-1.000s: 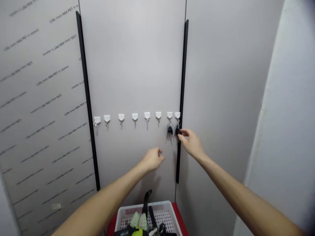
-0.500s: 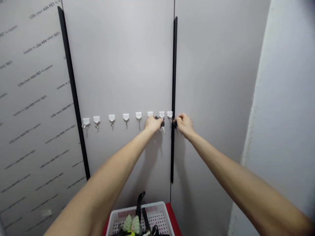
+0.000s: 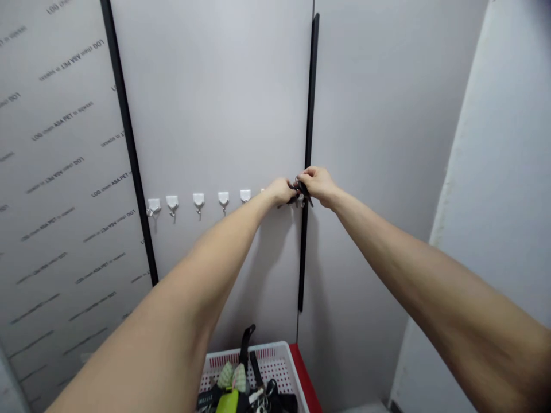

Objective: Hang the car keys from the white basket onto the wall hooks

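My left hand [image 3: 280, 191] and my right hand [image 3: 318, 184] meet in front of the cabinet door at the right end of a row of hooks. Between their fingertips is a bunch of dark-headed keys [image 3: 305, 191], gripped by both hands. My right fingers pinch its upper part, near what looks like a ring; the left fingers close on the lower left part. Several white adhesive hooks [image 3: 198, 201] run leftward along the door, with metal hooks hanging down. My hands and forearm hide the rightmost hooks.
Below stands a white plastic basket [image 3: 294, 376] on a red surface [image 3: 306, 378]. It holds a black strap [image 3: 245, 344], a green-checked bow [image 3: 232, 376], a yellow-green item [image 3: 227, 401] and other dark items. Long black handles [image 3: 310, 103] edge the door panels. A white wall [image 3: 491, 189] rises at right.
Both hands have risen a little and come together. Keys that were apart in each hand are now bunched between them. The view has shifted slightly, showing more of the basket.
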The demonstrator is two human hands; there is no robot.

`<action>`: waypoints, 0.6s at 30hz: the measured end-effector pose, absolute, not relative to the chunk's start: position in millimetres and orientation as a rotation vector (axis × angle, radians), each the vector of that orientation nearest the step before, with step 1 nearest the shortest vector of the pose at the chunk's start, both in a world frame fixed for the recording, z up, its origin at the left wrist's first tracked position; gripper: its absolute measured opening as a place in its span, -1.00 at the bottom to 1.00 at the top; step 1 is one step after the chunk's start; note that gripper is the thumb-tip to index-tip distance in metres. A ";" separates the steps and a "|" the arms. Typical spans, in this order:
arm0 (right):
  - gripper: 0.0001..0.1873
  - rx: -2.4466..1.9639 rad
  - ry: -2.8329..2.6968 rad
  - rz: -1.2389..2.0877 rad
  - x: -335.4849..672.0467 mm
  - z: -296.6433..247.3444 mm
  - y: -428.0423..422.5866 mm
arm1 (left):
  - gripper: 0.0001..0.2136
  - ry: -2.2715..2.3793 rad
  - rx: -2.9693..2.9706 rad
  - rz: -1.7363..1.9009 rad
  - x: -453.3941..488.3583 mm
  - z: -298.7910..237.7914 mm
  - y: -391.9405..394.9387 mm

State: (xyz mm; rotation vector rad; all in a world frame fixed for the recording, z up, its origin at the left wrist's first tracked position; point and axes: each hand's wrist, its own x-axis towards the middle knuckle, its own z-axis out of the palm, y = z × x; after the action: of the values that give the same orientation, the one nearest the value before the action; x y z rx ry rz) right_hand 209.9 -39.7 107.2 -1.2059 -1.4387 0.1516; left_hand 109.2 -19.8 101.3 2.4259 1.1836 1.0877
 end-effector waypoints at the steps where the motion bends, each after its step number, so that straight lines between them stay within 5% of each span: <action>1: -0.93 -1.213 -1.436 0.176 212.2 104.6 -40.8 | -0.84 1.177 2.491 1.003 110.3 100.4 -20.5; 4: -0.92 -1.218 -1.443 0.251 219.5 93.0 -45.3 | -0.85 1.213 2.517 1.064 115.0 103.8 -18.8; 10: -0.95 -1.108 -1.442 0.437 219.4 62.8 -69.6 | -0.74 1.096 1.931 1.854 105.1 97.7 -17.5; 18: -0.90 -1.265 -1.831 0.992 184.6 -88.1 -95.2 | -0.77 0.979 2.134 1.050 33.0 -114.0 -82.0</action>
State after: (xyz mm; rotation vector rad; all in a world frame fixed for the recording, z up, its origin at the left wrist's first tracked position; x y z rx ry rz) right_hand 184.6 -95.2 -88.1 -1.2652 -1.8308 0.9918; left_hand 33.0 -82.0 -114.0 2.1340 0.9787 1.0498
